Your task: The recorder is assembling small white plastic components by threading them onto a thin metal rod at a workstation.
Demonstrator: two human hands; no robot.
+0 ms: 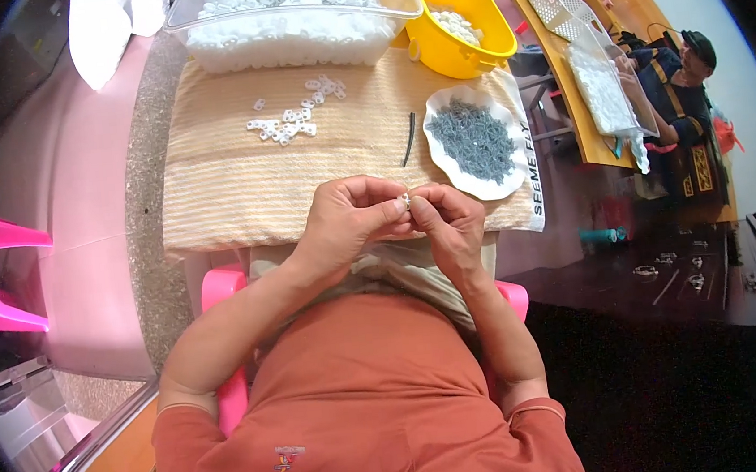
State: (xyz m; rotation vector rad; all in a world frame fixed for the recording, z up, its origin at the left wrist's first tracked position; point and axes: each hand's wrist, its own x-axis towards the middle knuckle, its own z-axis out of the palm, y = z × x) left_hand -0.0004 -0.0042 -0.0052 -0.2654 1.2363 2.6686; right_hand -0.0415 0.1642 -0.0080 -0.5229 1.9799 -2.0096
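Observation:
Just above the table's near edge, my left hand (345, 223) and my right hand (452, 229) meet, fingertips pinched around one small white plastic piece (406, 200). The fingers cover most of it. Beyond my left hand, loose white plastic pieces (296, 124) with holes lie scattered on a striped tan towel (221, 191). To the right of them is a thin black stick (408, 139). Near my right hand stands a white scalloped plate (446, 174) heaped with small dark grey parts (475, 140), too fine to name.
A clear bin (401, 11) full of white pieces stands at the table's far side, beside a yellow basket (435, 62) holding more. On the left floor is a pink stool (0, 278). At a table (552, 63) on the right, another person (675, 89) sits by a clear bin.

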